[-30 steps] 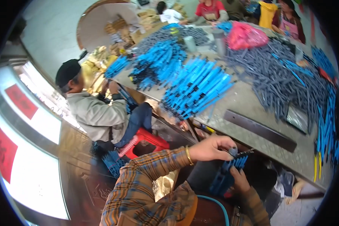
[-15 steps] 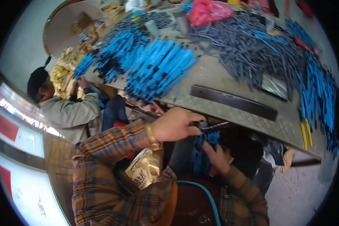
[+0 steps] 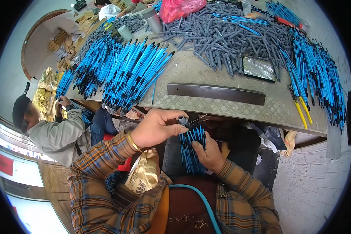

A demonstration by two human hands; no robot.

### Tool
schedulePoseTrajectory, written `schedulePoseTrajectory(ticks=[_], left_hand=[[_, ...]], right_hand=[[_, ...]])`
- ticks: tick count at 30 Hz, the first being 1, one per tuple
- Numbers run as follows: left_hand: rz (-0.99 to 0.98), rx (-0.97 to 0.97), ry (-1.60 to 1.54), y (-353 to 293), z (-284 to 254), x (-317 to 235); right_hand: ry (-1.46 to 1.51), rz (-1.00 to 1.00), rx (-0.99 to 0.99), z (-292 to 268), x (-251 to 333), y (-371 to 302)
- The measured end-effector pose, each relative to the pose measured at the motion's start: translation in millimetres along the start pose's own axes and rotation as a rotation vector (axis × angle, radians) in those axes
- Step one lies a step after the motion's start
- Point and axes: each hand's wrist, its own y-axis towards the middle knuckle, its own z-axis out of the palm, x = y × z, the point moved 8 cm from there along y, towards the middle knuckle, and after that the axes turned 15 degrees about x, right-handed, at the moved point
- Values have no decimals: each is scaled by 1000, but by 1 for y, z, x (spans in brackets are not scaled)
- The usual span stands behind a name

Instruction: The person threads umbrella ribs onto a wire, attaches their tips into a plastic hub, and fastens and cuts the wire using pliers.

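Note:
My left hand (image 3: pixel 154 128), with a gold bangle at the wrist, pinches a small grey plastic part (image 3: pixel 182 120) between thumb and forefinger. Just below it, over my lap, my right hand (image 3: pixel 211 153) is wrapped round a bundle of thin blue rods (image 3: pixel 190 146) with black ends. The bundle stands roughly upright, its top close under the grey part. A thin pale strip sticks out to the right beside my left fingertips; what it belongs to is unclear. Whether the grey part touches the rods cannot be told.
On the table (image 3: pixel 183 64) ahead lie a dark metal bar (image 3: pixel 216 93), heaped grey plastic parts (image 3: pixel 218 37), and blue rods at left (image 3: pixel 134 80) and right (image 3: pixel 323 78). Yellow-handled pliers (image 3: pixel 302 111) rest near the right edge. A person (image 3: pixel 56 123) sits at left; a gold bag (image 3: pixel 144 175) is by my left arm.
The whole view has shifted, so the table and its things appear further left and higher. Both hands keep their holds, with the grey part still above the rods.

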Motion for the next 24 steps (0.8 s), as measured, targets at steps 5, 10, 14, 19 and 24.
schedulePoseTrajectory(ticks=[5, 10, 14, 19, 24], left_hand=[[-17, 218, 26, 7, 5, -1], [105, 224, 82, 11, 4, -12], [38, 150, 39, 6, 5, -11], [46, 12, 257, 0, 10, -23], [33, 23, 244, -1, 16, -34]], right_hand=[[227, -102, 288, 3, 1, 13], [297, -122, 343, 8, -6, 15], [246, -87, 296, 8, -4, 18], [96, -98, 141, 6, 0, 3], [2, 18, 44, 4, 16, -9]])
